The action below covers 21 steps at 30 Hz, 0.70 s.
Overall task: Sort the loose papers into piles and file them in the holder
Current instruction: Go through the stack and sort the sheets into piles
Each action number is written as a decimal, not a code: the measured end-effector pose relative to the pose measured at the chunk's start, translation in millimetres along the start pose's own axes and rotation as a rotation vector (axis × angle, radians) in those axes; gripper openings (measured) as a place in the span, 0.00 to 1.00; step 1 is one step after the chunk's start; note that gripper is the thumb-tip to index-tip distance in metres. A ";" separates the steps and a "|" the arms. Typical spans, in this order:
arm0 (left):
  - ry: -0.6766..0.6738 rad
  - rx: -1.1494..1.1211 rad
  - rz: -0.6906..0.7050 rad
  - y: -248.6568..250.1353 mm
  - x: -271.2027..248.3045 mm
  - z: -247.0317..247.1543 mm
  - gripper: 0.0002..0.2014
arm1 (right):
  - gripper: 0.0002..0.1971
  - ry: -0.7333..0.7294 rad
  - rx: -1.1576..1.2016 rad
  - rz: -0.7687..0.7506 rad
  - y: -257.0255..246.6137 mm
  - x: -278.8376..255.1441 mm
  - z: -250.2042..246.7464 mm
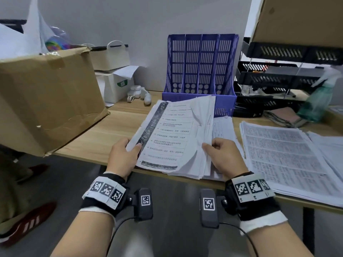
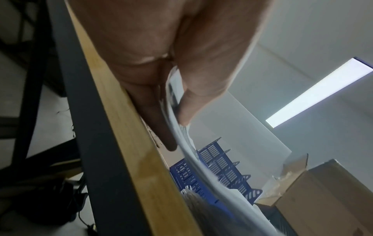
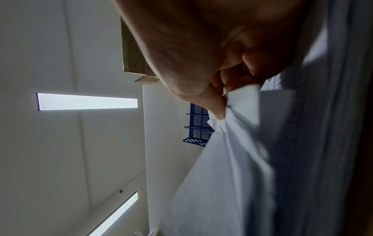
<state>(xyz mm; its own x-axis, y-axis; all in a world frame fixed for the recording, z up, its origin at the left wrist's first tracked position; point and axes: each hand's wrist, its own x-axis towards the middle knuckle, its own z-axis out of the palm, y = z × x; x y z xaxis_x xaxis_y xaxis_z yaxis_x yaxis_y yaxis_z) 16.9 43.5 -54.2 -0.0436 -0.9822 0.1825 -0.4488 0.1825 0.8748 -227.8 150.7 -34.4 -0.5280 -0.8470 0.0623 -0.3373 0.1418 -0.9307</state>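
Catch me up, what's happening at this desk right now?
A person is sorting paper at a wooden desk. Both hands hold one stack of papers, tilted up off the desk: the left hand grips its left edge, the right hand pinches sheets on its right side. The blue file holder behind it looks empty, so nothing seems filed yet. Another pile of printed sheets lies flat to the right, and a cardboard box sits at the left.
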 end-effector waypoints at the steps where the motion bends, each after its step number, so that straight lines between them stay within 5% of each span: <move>1: 0.005 0.028 0.005 0.2 -0.1 0.4 0.06 | 0.17 0.027 -0.004 -0.017 3.2 0.9 0.4; 12: 0.188 0.047 -0.056 -7.6 8.1 -15.9 0.07 | 0.12 0.241 -0.084 -0.053 12.0 4.7 -4.1; 14: 0.260 0.048 -0.068 -9.8 13.5 -29.3 0.05 | 0.08 0.208 -0.052 -0.015 9.5 4.6 -1.6; 17: 0.359 0.073 -0.098 -15.8 27.2 -59.0 0.05 | 0.15 0.059 -0.020 0.117 7.9 3.3 7.4; 21: 0.493 0.077 -0.171 -22.2 40.8 -99.9 0.16 | 0.21 -0.025 -0.057 0.123 4.0 2.1 20.1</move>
<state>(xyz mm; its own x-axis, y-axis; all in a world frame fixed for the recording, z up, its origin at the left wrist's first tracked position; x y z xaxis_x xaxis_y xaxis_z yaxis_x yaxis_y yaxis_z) 114.2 3.7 -21.3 0.4530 -0.8569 0.2460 -0.4776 -0.0002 0.8786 -214.6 139.2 -45.2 -0.5488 -0.8338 -0.0606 -0.3155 0.2737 -0.9086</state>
